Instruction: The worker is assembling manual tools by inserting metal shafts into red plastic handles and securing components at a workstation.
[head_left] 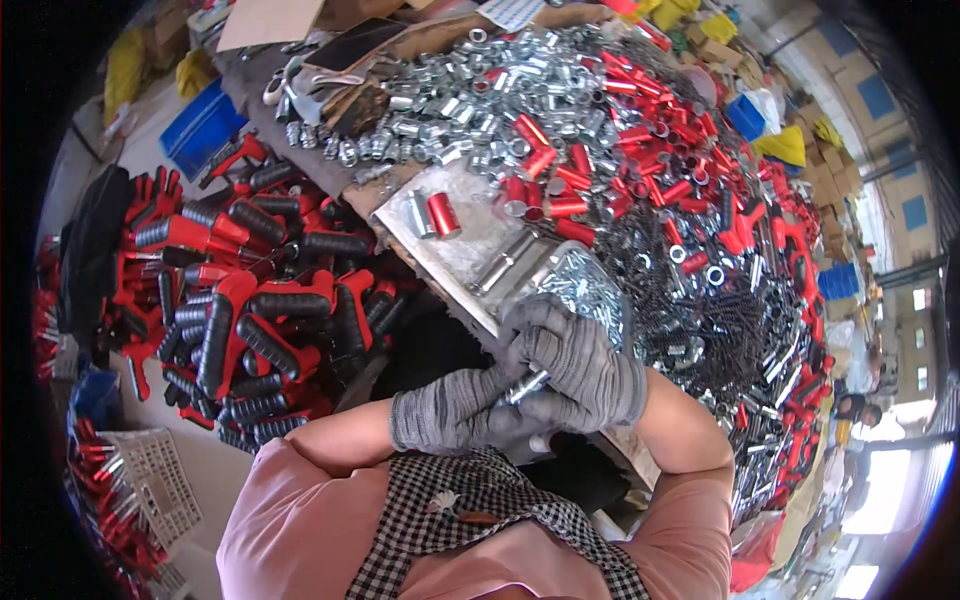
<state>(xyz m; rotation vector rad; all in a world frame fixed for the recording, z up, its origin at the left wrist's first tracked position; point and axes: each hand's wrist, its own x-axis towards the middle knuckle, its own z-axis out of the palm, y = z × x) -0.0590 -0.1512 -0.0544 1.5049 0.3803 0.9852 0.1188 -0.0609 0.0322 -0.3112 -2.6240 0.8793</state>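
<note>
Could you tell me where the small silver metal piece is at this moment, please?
In the head view, just below centre, the silver metal piece sits between the gloved left hand and right hand.

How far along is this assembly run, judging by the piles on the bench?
Done, it seems: a large heap of red-and-black handles lies to the person's left. In hand: the left hand and right hand, both gloved, grip a small silver metal piece between them. Left: plenty, since the bench is loaded with silver sleeves, red tubes and dark springs, so the run looks far from finished.
</note>
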